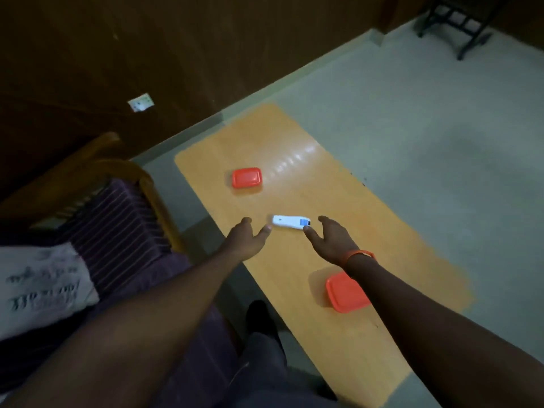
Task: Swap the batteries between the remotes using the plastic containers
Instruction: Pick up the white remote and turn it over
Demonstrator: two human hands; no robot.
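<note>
A slim white plastic remote with a blue patch near one end (291,222) lies flat on the glossy orange-tan wooden table (379,231), near its middle, its long axis running roughly left to right. A small dark mark sits toward its left end; the right end shows a dark spot beside the blue area, though blur hides finer detail. The left hand (245,238) is spread open just left of the remote, a fingertip close to its left end; whether it touches is unclear. The right hand (331,238), also open with fingers splayed, has a fingertip at the remote's right end. An orange band (360,255) circles the right wrist. A red lidded rectangular plastic container (246,178) stands farther back, apart from the remote. A second red plastic container (343,294) sits nearer, partly hidden under the right forearm.
</note>
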